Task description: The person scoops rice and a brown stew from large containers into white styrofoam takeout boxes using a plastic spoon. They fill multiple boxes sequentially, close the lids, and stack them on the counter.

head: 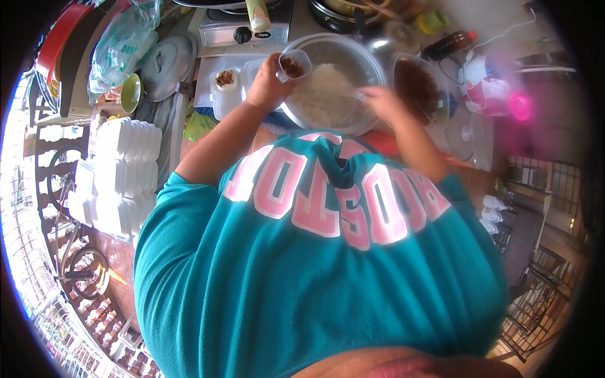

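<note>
My left hand (268,86) grips a small clear plastic cup (308,65), tilted so its mouth shows, with brown chopped food (291,68) inside. Below and right of the cup is a large round basin (381,71) holding white rice (326,85). Over the basin's right part, my right hand (382,103) holds a pale utensil (355,93), blurred, its far end against the rice. Left of my left hand lies an opened white foam clamshell box (221,107), with a moulded white portion (226,81) topped with brown bits in it.
A clear tub of brown food (416,90) stands right of the basin. Behind are a gas stove (222,35) and a dark-liquid bottle (449,45). A metal lid (168,68) and stacked foam boxes (126,172) sit at left. A pan handle (256,16) juts forward.
</note>
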Available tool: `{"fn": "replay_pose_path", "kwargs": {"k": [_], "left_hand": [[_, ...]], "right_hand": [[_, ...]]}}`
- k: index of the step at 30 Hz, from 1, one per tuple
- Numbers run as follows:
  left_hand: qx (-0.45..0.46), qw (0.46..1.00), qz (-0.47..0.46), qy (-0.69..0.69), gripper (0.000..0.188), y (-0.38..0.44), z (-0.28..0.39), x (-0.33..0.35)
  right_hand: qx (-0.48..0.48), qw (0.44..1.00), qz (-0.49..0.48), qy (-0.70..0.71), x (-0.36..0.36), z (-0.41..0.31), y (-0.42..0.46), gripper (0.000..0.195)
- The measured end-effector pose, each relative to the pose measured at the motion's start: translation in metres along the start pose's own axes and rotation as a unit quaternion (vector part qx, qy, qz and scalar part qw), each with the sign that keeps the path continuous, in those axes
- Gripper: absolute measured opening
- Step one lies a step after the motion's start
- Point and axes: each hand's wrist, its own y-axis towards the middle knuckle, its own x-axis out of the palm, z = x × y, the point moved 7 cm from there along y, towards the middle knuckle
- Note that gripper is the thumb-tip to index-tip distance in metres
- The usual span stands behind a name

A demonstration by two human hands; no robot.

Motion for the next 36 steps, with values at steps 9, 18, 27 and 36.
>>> {"fn": "replay_pose_path", "kwargs": {"k": [9, 18, 27, 36], "left_hand": [[0.006, 0.997, -0.069, 0.03, 0.079, 0.009, 0.018, 0.041], [-0.011, 0.996, -0.086, 0.018, 0.086, 0.02, 0.023, 0.064], [-0.046, 0.996, -0.039, -0.062, 0.082, 0.013, 0.003, 0.028], [-0.043, 0.999, -0.012, -0.009, 0.076, 0.006, -0.014, 0.008]], "right_hand": [[-0.199, 0.92, 0.264, -0.213, -0.027, -0.053, -0.051, 0.028], [-0.28, 0.804, 0.289, -0.439, -0.01, -0.082, -0.071, 0.038], [-0.094, 0.811, 0.109, -0.567, -0.011, -0.027, 0.013, 0.025], [-0.052, 0.841, 0.026, -0.538, 0.044, -0.022, 0.052, 0.025]]}}
